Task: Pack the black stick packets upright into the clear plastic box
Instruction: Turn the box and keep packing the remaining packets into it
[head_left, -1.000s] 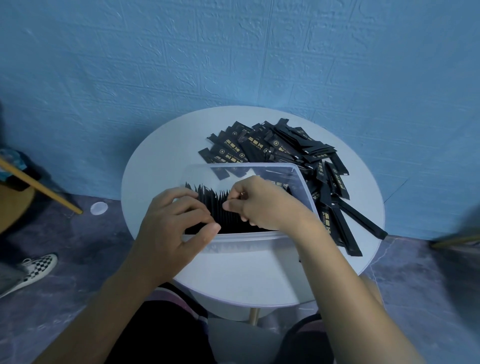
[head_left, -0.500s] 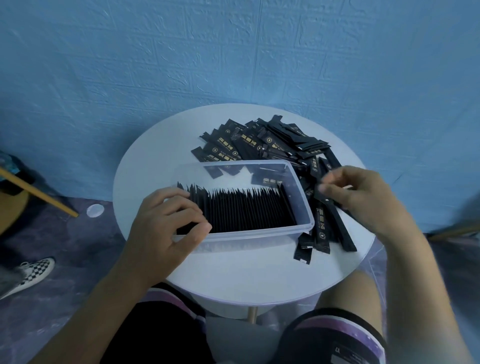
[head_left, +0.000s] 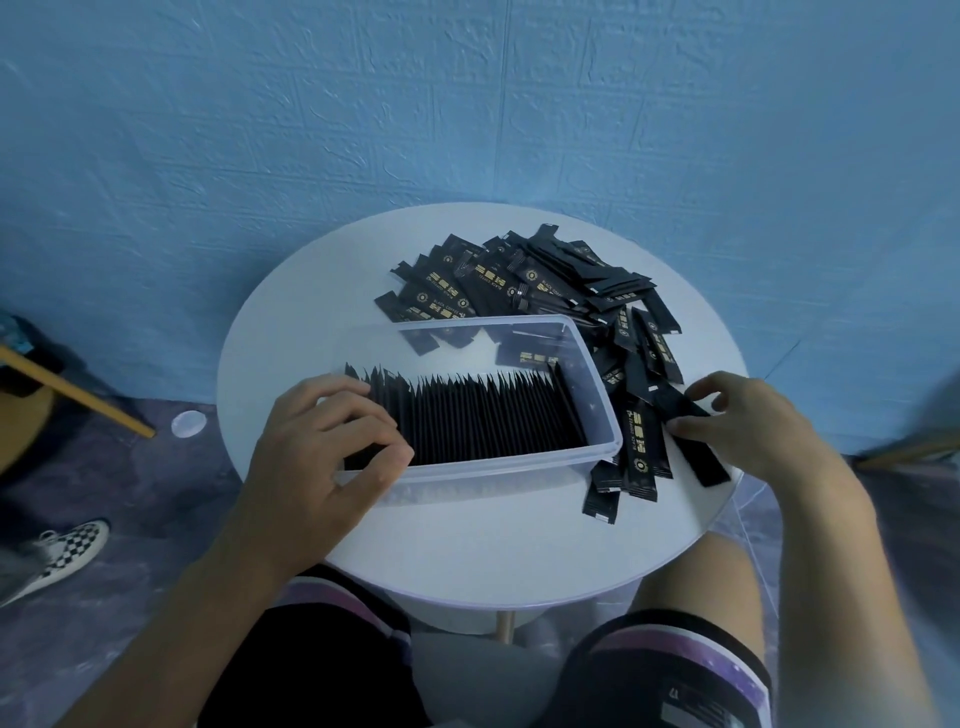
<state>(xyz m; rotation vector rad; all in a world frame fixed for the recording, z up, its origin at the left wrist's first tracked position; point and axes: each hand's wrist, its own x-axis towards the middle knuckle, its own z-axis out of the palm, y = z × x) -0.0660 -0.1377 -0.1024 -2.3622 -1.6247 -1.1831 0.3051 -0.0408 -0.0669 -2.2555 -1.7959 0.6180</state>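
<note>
Lower now, my right hand (head_left: 753, 431) pinches a loose packet (head_left: 706, 462); left hand (head_left: 322, 452) clamps the boxed row (head_left: 483, 421); pile (head_left: 519, 291) crowds the box (head_left: 493, 478).

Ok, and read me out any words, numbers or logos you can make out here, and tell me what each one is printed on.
"BLACK COFFEE": small gold print on a loose packet in the pile behind the clear box.
"17": pale digits on the shorts hem, seen upside down.
Larger gold marks on the packets: too blurred to read.
</note>
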